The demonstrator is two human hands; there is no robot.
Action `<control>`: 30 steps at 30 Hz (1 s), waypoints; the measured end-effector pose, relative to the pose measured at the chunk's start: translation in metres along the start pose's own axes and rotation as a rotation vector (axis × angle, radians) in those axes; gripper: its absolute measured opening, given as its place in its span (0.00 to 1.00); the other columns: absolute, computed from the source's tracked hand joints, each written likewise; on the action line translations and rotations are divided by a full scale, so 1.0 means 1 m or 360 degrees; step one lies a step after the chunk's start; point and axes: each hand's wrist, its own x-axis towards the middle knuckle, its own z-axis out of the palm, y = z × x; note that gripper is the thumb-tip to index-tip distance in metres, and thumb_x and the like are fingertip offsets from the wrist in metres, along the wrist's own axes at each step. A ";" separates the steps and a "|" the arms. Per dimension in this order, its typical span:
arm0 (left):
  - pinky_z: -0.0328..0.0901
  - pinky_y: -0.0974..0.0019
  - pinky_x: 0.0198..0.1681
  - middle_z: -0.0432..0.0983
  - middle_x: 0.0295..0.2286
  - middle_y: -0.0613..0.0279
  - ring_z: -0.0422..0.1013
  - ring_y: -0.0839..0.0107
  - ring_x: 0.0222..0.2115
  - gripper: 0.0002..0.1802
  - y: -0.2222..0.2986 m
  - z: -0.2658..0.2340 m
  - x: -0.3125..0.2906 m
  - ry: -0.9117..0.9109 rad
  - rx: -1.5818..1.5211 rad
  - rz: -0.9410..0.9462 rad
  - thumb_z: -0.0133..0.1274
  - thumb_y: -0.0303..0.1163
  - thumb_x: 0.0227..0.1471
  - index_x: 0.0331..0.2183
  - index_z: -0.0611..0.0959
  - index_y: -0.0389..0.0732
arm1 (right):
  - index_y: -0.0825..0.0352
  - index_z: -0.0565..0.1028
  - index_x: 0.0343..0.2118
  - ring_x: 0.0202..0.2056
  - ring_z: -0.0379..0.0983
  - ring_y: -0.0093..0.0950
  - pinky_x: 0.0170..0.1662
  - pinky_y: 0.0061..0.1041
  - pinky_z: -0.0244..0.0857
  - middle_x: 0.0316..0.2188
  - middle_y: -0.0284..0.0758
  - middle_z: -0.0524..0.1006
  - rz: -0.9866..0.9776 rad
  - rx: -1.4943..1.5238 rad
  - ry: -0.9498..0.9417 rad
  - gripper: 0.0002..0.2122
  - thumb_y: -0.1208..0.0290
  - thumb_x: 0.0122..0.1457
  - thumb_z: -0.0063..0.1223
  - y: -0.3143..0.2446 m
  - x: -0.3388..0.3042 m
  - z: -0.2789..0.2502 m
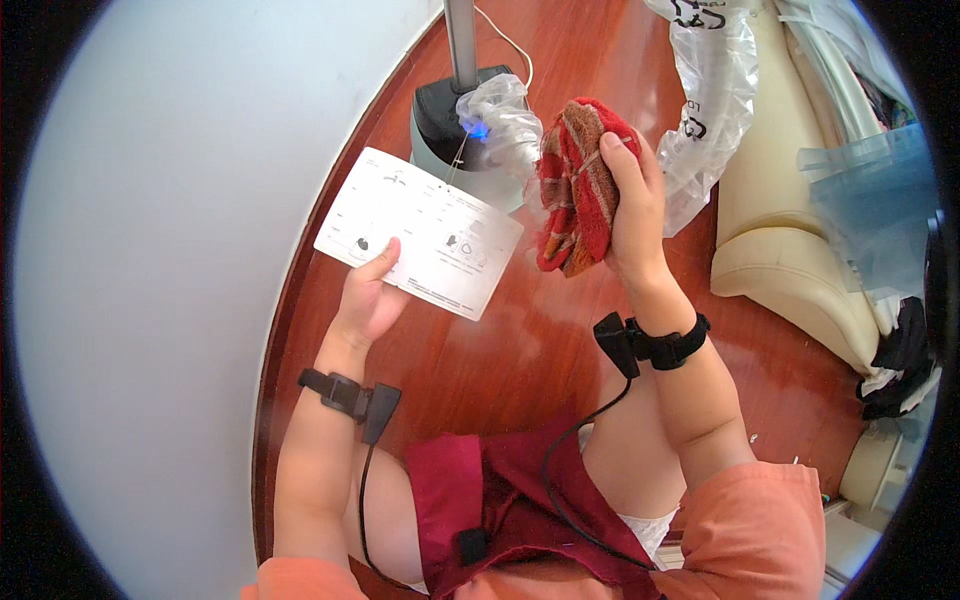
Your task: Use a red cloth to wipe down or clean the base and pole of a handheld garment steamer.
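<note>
My left hand (374, 297) grips a white printed card (420, 240) by its lower edge, thumb on top. Thin strings (458, 165) run from the card's upper edge toward a black and pale grey appliance base (432, 120) with a blue light and an upright grey pole. In my right hand (640, 205) is a bunched red and brown plaid cloth (580, 190), with the thumb pressed on its upper right side. The cloth is held up to the right of the card, apart from it. Crumpled clear plastic (500, 118) covers part of the base.
A long clear plastic bag (705, 100) lies on the reddish wood floor (470, 370) at the back right, beside a cream padded piece of furniture (790, 270). A pale wall (160, 300) stands to the left. A white cable (515, 45) trails behind the base.
</note>
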 end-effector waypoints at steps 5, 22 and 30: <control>0.49 0.56 0.55 0.55 0.51 0.53 0.54 0.60 0.52 0.27 -0.002 0.001 0.001 0.0032 0.0054 0.0060 0.41 0.29 0.53 0.53 0.54 0.36 | 0.71 0.63 0.43 0.27 0.71 0.28 0.28 0.25 0.67 0.31 0.40 0.71 0.0134 0.0322 -0.0135 0.16 0.66 0.55 0.43 0.009 0.004 0.006; 0.53 0.59 0.54 0.56 0.51 0.55 0.55 0.63 0.51 0.27 -0.005 0.010 0.003 0.0070 -0.0108 0.0228 0.43 0.23 0.51 0.52 0.56 0.37 | 0.70 0.60 0.46 0.36 0.68 0.29 0.38 0.27 0.65 0.37 0.40 0.68 0.0227 0.0303 -0.0098 0.17 0.70 0.53 0.40 0.004 0.001 -0.013; 0.52 0.58 0.55 0.56 0.50 0.55 0.55 0.62 0.52 0.27 -0.005 0.012 0.004 0.0081 -0.0222 0.0287 0.43 0.20 0.50 0.52 0.57 0.37 | 0.69 0.60 0.46 0.36 0.68 0.30 0.38 0.28 0.65 0.38 0.41 0.68 0.0225 0.0295 -0.0097 0.18 0.70 0.52 0.40 0.006 0.004 -0.015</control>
